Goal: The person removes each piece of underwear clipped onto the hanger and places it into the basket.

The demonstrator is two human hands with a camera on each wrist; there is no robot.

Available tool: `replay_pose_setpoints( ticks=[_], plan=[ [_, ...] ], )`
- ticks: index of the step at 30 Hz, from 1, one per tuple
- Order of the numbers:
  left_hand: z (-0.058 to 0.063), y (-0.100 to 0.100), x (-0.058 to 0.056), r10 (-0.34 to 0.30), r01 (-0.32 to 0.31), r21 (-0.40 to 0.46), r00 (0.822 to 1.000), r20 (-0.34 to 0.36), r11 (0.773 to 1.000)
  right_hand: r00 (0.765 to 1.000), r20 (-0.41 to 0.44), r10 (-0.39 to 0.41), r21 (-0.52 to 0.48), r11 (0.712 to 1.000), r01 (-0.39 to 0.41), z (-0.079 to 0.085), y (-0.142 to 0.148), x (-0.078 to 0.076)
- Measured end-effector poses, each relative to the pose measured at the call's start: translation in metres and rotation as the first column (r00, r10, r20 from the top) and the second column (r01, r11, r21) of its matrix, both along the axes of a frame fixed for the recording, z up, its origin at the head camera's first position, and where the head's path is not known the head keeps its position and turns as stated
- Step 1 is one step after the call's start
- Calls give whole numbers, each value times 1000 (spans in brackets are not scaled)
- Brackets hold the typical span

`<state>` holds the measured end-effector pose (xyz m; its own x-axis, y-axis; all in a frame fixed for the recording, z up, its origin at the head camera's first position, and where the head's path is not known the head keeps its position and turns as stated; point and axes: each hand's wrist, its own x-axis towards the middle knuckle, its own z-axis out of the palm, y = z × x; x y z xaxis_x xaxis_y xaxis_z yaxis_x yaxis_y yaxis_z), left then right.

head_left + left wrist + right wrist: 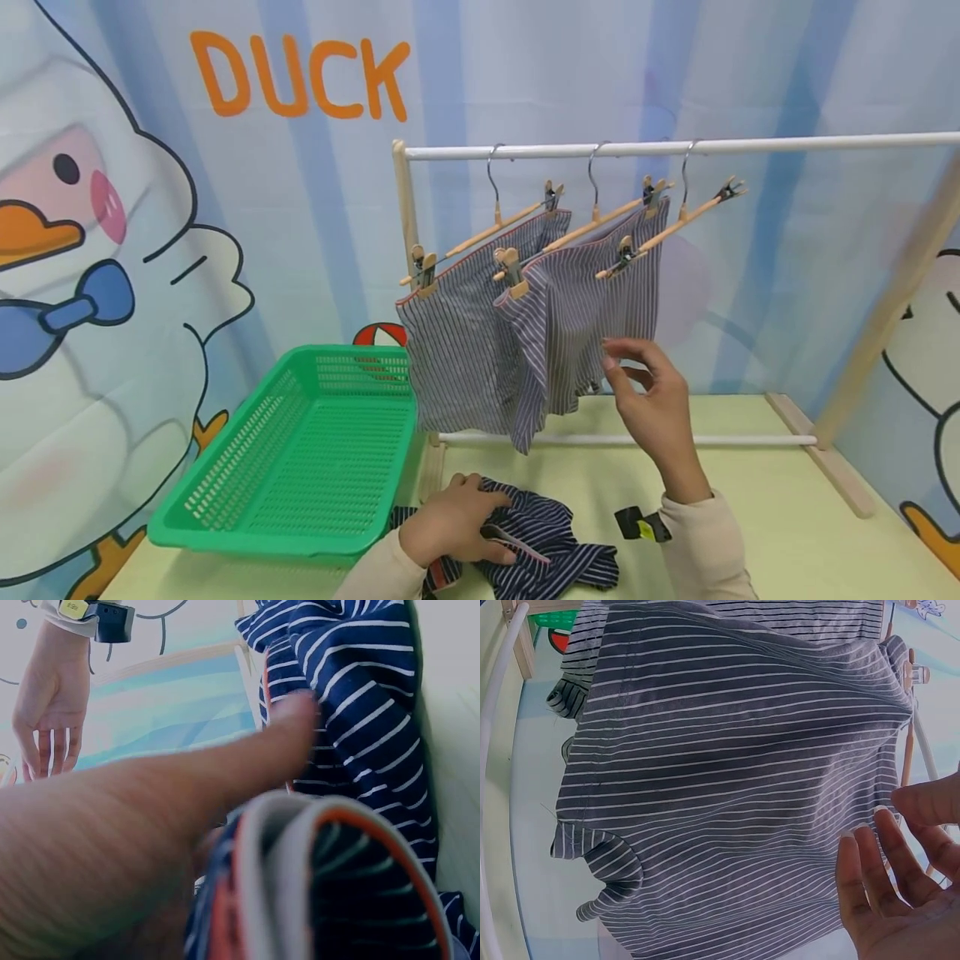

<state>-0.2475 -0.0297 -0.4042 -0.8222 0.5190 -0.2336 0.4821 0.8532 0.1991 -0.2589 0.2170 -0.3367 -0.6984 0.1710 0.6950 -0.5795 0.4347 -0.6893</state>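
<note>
Left hand (459, 523): laid loosely, thumb spread, on the navy white-striped cloth garment (538, 523), near centre.
Right hand (654, 398): raised, nothing grasped, beside the hung grey striped cloth garment (581, 308).
Risk: grey garment could be unclipped by an accidental tug.
Pale-yellow bench (795, 542): green plastic basket (255, 542) set left.
Room: backed by duck-printed blue cloth (315, 208).

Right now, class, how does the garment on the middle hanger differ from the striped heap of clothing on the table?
The garment looks greyish; the heap is dark navy.
The garment hangs from the hanger; the heap lies crumpled on the table.
The left hand rests on the heap, not the garment.
Both have pale stripes.
</note>
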Motion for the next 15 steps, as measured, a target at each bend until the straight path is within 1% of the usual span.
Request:
replay_pose_setpoints(
  ticks=[3, 9, 15],
  plan=[
    [-1, 0, -2, -5, 5, -20, 1000, -11, 1000, 1000, -6, 4, 3, 1000, -4, 0, 0, -1],
    [-4, 3, -2, 9, -12, -48, 999, -43, 999, 1000, -8, 4, 17, 1000, -4, -1, 2, -1],
    [-5, 4, -1, -10, 7, -23, 994, -110, 1000, 1000, 9, -19, 26, 999, 19, 0, 4, 2]
  ],
)
